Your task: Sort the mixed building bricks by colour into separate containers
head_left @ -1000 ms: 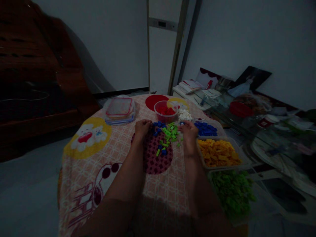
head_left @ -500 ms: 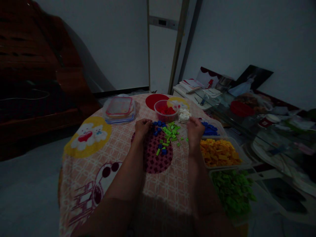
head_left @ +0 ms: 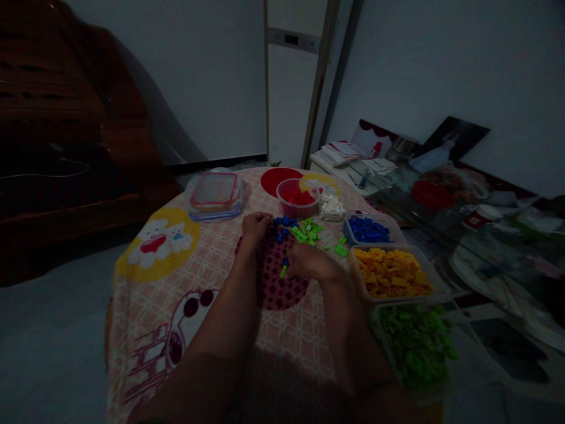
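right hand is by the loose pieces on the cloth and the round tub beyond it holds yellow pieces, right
The colour is wrong: the head view shows red pieces in the round tub beyond the right hand, which is by the loose pieces on the cloth.

No text, label, brand or number was legible. On the tall white unit (head_left: 289, 100), the dark display (head_left: 292, 40) showed no readable figures; any lettering on the red patch (head_left: 473, 220) of the white cup (head_left: 485, 212), or on the stacked papers (head_left: 338, 154), was too small and dim to decipher.
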The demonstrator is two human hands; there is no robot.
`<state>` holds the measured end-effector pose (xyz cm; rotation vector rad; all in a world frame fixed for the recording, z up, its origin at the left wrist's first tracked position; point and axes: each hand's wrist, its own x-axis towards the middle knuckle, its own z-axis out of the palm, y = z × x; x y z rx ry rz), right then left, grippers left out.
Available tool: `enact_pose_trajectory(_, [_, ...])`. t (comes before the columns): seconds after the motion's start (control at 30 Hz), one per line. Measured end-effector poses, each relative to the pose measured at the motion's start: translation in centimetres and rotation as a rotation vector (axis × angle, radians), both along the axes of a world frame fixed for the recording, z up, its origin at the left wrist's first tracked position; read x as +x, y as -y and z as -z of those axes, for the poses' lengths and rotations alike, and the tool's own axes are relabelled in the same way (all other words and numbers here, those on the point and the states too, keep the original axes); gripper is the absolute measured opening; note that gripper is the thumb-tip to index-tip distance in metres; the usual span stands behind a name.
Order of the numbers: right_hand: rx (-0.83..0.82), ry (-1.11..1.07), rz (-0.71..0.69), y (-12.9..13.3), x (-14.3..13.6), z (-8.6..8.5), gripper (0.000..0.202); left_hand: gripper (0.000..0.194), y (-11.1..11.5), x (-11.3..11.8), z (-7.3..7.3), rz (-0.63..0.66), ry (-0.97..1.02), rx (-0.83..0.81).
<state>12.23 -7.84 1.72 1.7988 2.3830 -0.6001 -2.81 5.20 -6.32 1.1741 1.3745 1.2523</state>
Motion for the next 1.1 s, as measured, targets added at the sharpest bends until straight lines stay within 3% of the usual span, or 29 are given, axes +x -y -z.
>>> enact_pose_trajectory(0.13, [0.059, 0.128, -0.069, -0.2, -1.1, 1.3, 0.037, 0.017, 0.0, 0.0, -0.2, 0.003, -0.004, 0.009])
enact_pose_trajectory(0.27, [0.049, 0.090, -0.093, 0.2, -1.2, 0.5, 0.024, 0.018, 0.1, 0.1, -0.3, -0.003, -0.009, 0.001])
enact_pose_trajectory(0.43, [0.079, -0.072, -0.011, 0.6, -0.3, -1.2, 0.015, 0.018, 0.1, 0.1, -0.2, 0.008, -0.017, -0.004])
enact_pose_trajectory(0.57, [0.184, -0.365, 0.052, -0.2, 0.8, -0.5, 0.015, 0.019, -0.1, 0.0, 0.1, 0.013, -0.019, 0.010])
enact_pose_trajectory(0.67, [0.213, -0.646, 0.211, -1.1, 1.1, 0.9, 0.018, 0.021, -0.2, 0.0, 0.3, 0.004, -0.041, 0.005])
enact_pose_trajectory(0.8, [0.136, -1.098, 0.530, -2.2, 0.9, 2.5, 0.018, 0.022, -0.3, 0.0, 0.4, 0.014, -0.049, 0.006])
enact_pose_trajectory(0.87, [0.188, -1.289, 0.647, -2.8, 1.1, 3.0, 0.019, 0.022, -0.4, 0.0, 0.4, 0.013, -0.051, 0.001])
enact_pose_trajectory(1.0, [0.494, -1.452, 0.907, -4.0, 3.5, 3.6, 0.027, 0.019, -0.6, 0.0, 0.5, 0.006, -0.054, -0.012])
enact_pose_trajectory(1.1, [0.862, -1.316, 1.105, -4.2, 6.3, 3.7, 0.047, 0.019, -0.5, 0.1, 0.4, 0.010, -0.036, -0.010])
